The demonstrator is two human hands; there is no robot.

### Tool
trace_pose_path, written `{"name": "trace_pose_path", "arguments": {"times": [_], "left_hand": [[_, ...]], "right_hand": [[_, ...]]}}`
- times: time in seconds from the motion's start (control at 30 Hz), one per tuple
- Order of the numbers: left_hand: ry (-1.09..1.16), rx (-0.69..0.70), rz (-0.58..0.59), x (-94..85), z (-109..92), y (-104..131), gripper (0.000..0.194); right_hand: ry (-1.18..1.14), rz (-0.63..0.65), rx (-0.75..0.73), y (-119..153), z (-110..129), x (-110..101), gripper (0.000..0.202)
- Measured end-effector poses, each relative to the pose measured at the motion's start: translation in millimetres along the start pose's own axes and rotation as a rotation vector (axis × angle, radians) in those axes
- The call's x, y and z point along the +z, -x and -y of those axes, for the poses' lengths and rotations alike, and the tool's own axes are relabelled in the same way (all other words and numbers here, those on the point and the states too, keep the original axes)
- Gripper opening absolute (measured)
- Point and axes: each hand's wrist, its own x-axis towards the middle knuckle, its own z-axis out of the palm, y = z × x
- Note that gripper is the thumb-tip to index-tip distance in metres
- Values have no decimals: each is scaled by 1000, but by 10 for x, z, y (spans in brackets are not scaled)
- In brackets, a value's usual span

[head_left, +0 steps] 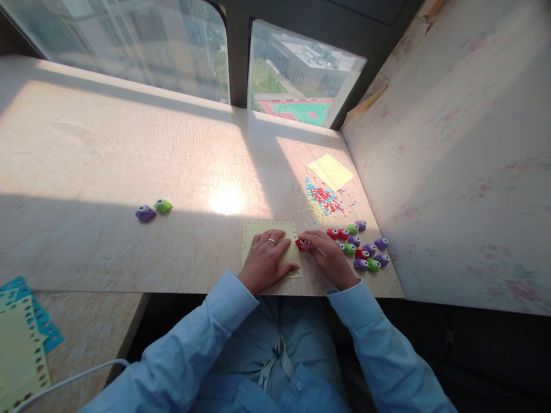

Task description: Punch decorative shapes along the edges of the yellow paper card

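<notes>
A pale yellow sheet of paper (252,236) with small holes punched along its edges lies on the ledge in front of me. My left hand (269,261) rests flat on it, fingers spread, a ring on one finger. At the sheet's right edge, my right hand (322,252) grips a small red craft punch (301,244) with a white top. The fingers partly cover this punch. Just right of that hand stands a cluster of similar punches in purple (360,264), green (373,265) and red (362,253).
Farther off lie a purple punch (145,214) and a green punch (163,206). Red, blue and yellow paper bits (323,199) are scattered near a yellow sheet (330,171). Punched yellow (19,350) and blue sheets (48,324) lie lower left, beside a white cable (81,374). A papered wall (465,172) bounds the right.
</notes>
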Motion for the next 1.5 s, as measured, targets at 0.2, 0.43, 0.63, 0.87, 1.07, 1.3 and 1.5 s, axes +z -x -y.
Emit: {"name": "trace_pose_path", "arguments": {"times": [0.2,0.43,0.63,0.87,1.07,1.3,1.5], "left_hand": [[-7,2,13,2,7,6,51],[-22,6,12,4,11,6,53],[-21,11,1,-2,1,5,53],[-47,17,4,0,-12,2,52],[-52,16,-2,10,-11,7,53],[-51,10,8,7,-11,11,53],[-61,10,9,12,-7,11,53]], "right_hand": [[-40,39,-15,1,-48,-43,26],[-45,57,-39,25,-47,-21,22],[31,-7,-70,38,-24,77,20],[42,-121,-26,82,22,186,17],[36,-140,-8,194,42,159,17],[-8,-189,92,270,60,213,20],[11,-227,109,216,94,240,15]]}}
